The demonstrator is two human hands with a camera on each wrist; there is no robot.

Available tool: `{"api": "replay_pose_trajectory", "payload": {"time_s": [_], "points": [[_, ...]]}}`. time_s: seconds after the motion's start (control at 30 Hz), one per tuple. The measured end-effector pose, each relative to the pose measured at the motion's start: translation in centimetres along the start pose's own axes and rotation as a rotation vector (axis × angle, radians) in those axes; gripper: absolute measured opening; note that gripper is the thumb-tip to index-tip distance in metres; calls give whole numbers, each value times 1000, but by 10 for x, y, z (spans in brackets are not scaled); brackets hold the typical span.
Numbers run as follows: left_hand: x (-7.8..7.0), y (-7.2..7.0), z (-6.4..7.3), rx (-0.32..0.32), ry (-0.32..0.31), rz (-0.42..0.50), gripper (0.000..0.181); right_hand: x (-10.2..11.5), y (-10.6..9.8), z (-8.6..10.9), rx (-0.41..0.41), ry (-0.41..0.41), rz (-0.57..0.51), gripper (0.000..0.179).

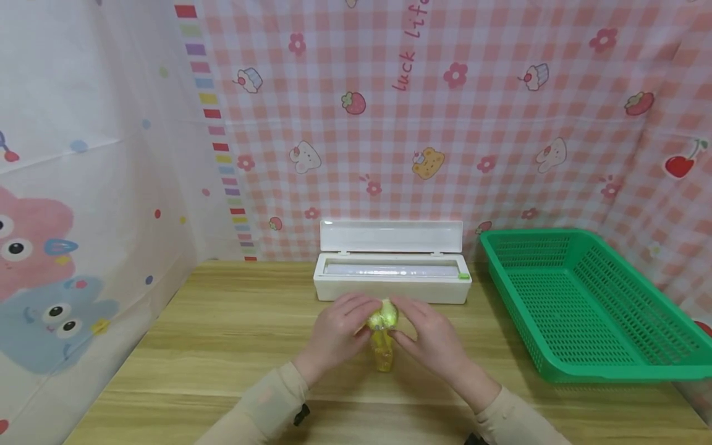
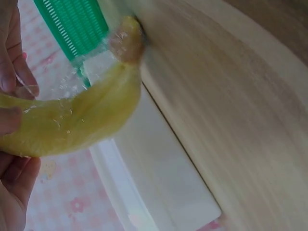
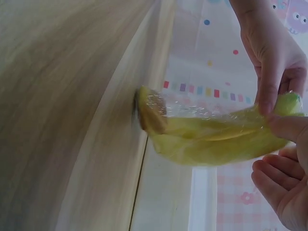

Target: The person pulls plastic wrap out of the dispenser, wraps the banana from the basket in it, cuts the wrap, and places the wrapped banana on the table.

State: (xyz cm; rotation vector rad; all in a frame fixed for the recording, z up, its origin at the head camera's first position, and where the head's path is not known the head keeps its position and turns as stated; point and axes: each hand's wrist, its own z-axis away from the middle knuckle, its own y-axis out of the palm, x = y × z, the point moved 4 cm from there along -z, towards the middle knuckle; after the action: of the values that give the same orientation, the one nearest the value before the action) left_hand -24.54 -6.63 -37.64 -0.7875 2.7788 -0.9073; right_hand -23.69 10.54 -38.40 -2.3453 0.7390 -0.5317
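Observation:
A small bunch of yellow bananas (image 1: pixel 382 341) in clear cling film (image 3: pixel 202 109) stands on end on the table, its brown stem down. My left hand (image 1: pixel 340 329) holds the upper end from the left, thumb and fingers around it. From the right, my right hand (image 1: pixel 432 339) grips the same end, with its thumb against the film. Wrinkled film covers the stem (image 3: pixel 154 113) in the right wrist view. Seen from the left wrist, the fingers (image 2: pixel 21 180) of my left hand lie against the banana's side. Palms are partly hidden.
Behind the hands stands a white cling film dispenser (image 1: pixel 392 292), lid (image 1: pixel 391 236) raised, a film roll (image 1: pixel 389 271) inside. A green plastic basket (image 1: pixel 556 364) sits at the right. The wooden table (image 1: pixel 222 346) meets patterned cloth (image 1: pixel 356 142) at the back.

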Motion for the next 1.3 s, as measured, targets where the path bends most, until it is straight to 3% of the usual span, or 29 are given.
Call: {"api": "replay_pose_trajectory", "payload": {"time_s": [0.47, 0.93, 1.3], "points": [[10, -10, 1, -145, -71, 171, 40, -23, -4, 5, 88, 227, -133, 64], [13, -19, -3, -267, -131, 274, 39, -45, 13, 15, 154, 514, -541, 50], [16, -17, -1, -292, -177, 333, 38, -51, 19, 19, 238, 581, -583, 31]]}}
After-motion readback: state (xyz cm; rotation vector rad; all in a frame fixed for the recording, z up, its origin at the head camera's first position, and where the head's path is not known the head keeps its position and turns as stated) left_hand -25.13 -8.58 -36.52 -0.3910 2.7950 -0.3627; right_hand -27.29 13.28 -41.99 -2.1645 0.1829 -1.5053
